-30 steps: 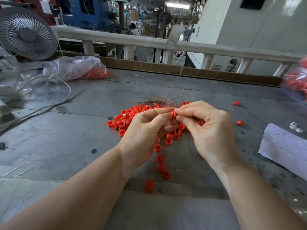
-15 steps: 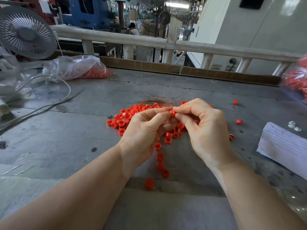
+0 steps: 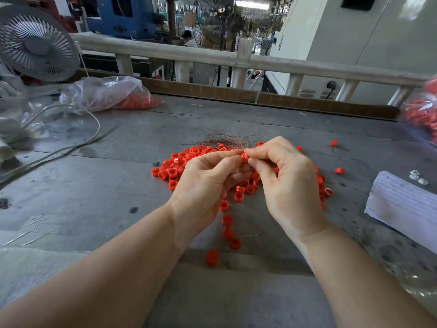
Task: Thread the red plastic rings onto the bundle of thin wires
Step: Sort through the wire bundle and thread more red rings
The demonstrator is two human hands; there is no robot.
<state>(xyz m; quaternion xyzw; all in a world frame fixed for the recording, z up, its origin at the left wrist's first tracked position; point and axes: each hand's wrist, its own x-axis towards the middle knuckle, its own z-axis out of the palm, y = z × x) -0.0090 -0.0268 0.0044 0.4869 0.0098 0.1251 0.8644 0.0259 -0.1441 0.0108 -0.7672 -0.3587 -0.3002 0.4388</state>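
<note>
Nearest, at 6 o'clock, a short string of rings [image 3: 229,229] is seen trailing down from the hands, so presumably some are already on a wire. Above that, one red ring [image 3: 244,157] is pinched between the left hand [image 3: 208,183] and the right hand [image 3: 287,178], fingertips meeting dead centre. Compared with a second ago the grip is basically unchanged, just carried a touch toward 12 o'clock, so the ring is probably still being worked on, not finished. The loose pile [image 3: 176,168] is spread under the hands on the grey table [image 3: 94,197], and the wire bundle [image 3: 224,140] is lying just past it at 12. Bagged rings [image 3: 113,95] are parked out at 10.
</note>
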